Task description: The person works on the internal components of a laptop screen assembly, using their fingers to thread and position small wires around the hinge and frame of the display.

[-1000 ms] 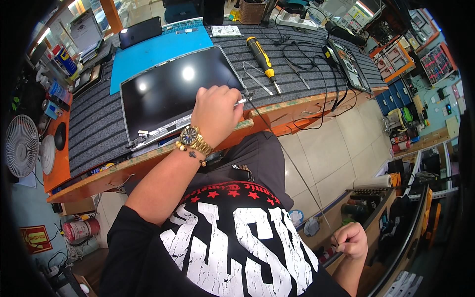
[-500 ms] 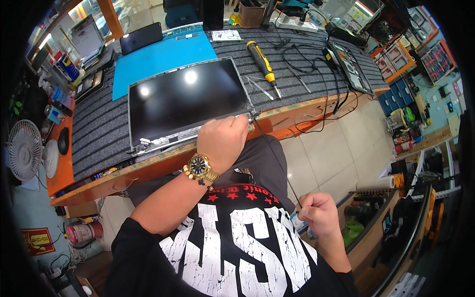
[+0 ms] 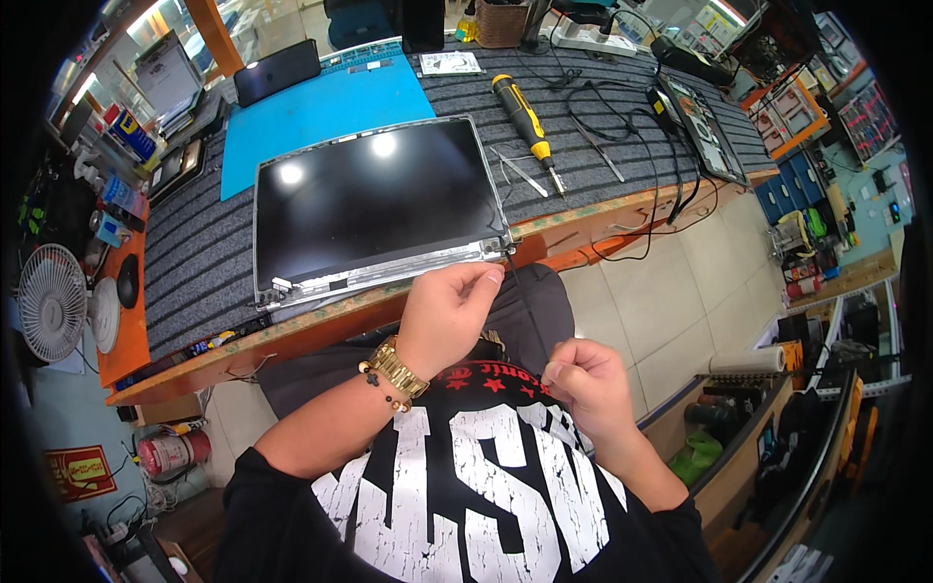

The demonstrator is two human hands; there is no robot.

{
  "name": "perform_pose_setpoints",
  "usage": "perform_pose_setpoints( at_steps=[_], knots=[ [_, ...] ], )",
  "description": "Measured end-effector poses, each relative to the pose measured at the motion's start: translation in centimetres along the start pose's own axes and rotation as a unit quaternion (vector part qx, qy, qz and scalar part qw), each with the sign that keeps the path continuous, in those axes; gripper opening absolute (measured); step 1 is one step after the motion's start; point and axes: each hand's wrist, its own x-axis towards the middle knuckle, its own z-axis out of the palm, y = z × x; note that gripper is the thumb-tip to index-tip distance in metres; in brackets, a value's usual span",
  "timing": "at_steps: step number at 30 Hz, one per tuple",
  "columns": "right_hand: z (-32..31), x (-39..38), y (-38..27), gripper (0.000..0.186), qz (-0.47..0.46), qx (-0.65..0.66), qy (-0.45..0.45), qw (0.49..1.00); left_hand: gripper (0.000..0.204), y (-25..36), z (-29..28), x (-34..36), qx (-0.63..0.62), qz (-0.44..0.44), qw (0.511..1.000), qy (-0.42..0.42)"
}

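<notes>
A laptop screen (image 3: 379, 199) lies face up at the bench's front edge, its metal lower rim and hinges bare. From its lower right corner a thin black strip (image 3: 530, 313) slants down over my lap. My right hand (image 3: 593, 389) pinches the strip's lower end between thumb and fingers. Just below the screen's bottom edge, beside that corner, my left hand (image 3: 449, 311) is closed, thumb against the fingers; whatever is in it is hidden. A yellow-and-black screwdriver (image 3: 525, 119) and metal tweezers (image 3: 522, 175) lie right of the screen.
A blue mat (image 3: 321, 121) lies behind the screen, with a dark phone (image 3: 277, 73) behind it. Black cables (image 3: 637, 136) and an opened device (image 3: 702, 131) occupy the bench's right end. A white fan (image 3: 51, 301) and a mouse (image 3: 127, 280) stand left.
My left hand has moved down from the screen's corner, toward me. My right hand has come up and left with the strip, closer to my left hand.
</notes>
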Motion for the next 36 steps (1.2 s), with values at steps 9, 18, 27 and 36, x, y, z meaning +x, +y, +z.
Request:
perform_pose_setpoints(
  at_steps=[9, 18, 27, 36],
  knots=[
    [1.4, 3.1, 1.3, 0.012, -0.056, -0.044, 0.009, 0.997, 0.032, -1.1, 1.4, 0.9, -0.182, -0.138, 0.972, -0.054],
    [1.7, 5.2, 3.5, 0.013, -0.091, -0.113, 0.037, 0.989, 0.026, -0.5, 1.0, 0.7, -0.133, -0.123, 0.982, -0.053],
    [0.5, 6.1, 4.9, 0.017, -0.150, -0.140, 0.045, 0.978, 0.023, -0.8, 0.8, 1.2, -0.146, -0.113, 0.981, -0.055],
    [-1.2, 7.8, 6.0, 0.020, -0.080, -0.109, 0.045, 0.990, 0.021, -0.5, 0.7, 1.3, -0.130, -0.104, 0.984, -0.064]
  ],
)
